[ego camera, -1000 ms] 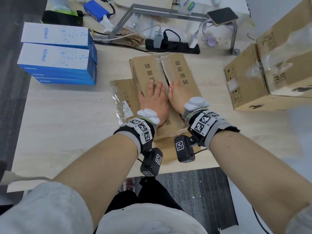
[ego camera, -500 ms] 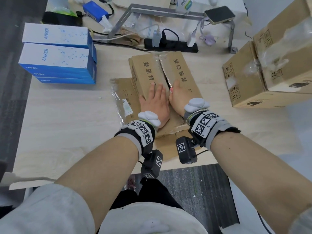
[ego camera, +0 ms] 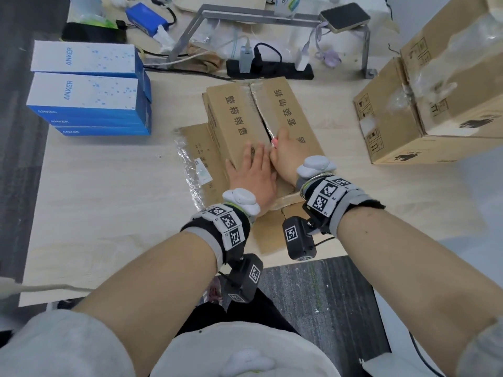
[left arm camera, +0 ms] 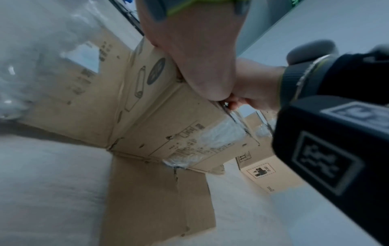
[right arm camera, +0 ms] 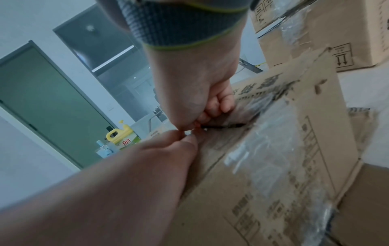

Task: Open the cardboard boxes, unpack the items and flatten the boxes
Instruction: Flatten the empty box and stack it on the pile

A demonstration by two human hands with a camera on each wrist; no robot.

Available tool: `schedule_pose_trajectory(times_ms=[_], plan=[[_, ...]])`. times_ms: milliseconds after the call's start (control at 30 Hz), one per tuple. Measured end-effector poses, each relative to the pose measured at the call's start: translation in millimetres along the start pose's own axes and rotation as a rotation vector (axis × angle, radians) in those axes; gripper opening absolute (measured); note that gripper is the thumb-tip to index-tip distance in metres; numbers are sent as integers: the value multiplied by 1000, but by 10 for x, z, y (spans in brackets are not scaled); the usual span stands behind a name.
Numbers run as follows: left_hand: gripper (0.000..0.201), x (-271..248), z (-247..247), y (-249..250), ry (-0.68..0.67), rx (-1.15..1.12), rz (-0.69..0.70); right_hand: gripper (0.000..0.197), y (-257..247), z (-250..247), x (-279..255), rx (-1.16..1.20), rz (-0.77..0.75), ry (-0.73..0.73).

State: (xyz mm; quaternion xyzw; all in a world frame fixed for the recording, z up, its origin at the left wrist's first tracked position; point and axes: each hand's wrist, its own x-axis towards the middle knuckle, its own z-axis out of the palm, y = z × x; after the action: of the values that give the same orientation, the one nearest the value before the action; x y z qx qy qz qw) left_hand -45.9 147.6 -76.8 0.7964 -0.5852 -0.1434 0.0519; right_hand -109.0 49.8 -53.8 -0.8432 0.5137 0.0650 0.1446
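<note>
The cardboard box [ego camera: 245, 123] lies in the middle of the pale wooden table [ego camera: 109, 200], on top of a flat sheet of cardboard [ego camera: 201, 159] with crinkled clear tape along its left edge. Its two top flaps, printed with dark characters, meet along a seam running away from the person. The left hand [ego camera: 253, 175] lies flat on the left flap, fingers straight and together, pressing down beside the seam. The right hand [ego camera: 285, 153] sits just beside it, touching it, on the right flap; in the right wrist view its fingers [right arm camera: 219, 103] are curled at the dark slit of the seam, pinching the flap edge, though what else they hold cannot be told. To the right, well apart, stand two taped cardboard boxes [ego camera: 408, 110], one stacked on the other. To the left sits a stack of blue and white Anker boxes [ego camera: 87, 99]. At the far edge lie a black power strip [ego camera: 269, 69] and a metal stand [ego camera: 272, 17]
</note>
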Motion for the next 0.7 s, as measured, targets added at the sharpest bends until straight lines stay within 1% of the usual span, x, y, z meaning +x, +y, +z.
schedule_pose_trajectory(times_ms=[133,200,300,433,500,567,700], plan=[[60,-21,28,-9,18,1,-17,27,-15,35,-15,13,31,-27],[59,-14,30,2,13,-4,-19,25,-8,57,-30,39,28,-1],[59,-6,41,-4,10,-5,-27,26,-14,72,-38,2,45,-11],[58,-13,38,-1,-2,6,-15,15,23,73,-89,57,99,-30],[58,-11,43,-10,8,5,-18,14,26,64,-128,24,79,-22],[58,-5,33,-14,7,2,-19,18,43,77,-175,-28,27,7],[58,37,-21,8,-6,11,-20,24,92,115,-241,-28,-11,116]])
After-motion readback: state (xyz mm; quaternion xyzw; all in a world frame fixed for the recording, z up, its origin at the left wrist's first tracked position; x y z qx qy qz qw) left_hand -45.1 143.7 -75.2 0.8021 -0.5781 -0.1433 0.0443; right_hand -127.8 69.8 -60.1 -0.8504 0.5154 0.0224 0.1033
